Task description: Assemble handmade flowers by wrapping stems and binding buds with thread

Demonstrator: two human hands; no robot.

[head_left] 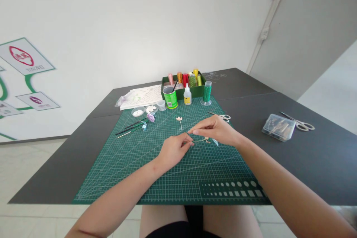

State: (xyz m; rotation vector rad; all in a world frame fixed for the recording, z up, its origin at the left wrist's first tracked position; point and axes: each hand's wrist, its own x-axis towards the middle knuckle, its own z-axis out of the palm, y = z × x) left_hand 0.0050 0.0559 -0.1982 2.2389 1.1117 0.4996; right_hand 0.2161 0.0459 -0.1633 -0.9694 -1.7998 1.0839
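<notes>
My left hand [175,148] pinches a thin pale stem, which runs right to a small cream-coloured flower [206,139] just above the cutting mat [156,178]. Over it, my right hand [214,129] has its fingers pressed together close to the left fingertips; what they hold is too small to make out. A blue leaf-like piece [215,142] shows below the right hand. Farther back on the mat lies another small flower [179,118] on a thin stem. White-handled scissors [224,116] lie just beyond my right hand.
Behind the hands stand a green can [170,98], a glue bottle [187,96], a green thread spool [207,93] and a box [197,92] of coloured spools. A purple flower [151,117] and small dishes [138,112] sit left. A clear case [279,127] and scissors [302,124] lie right.
</notes>
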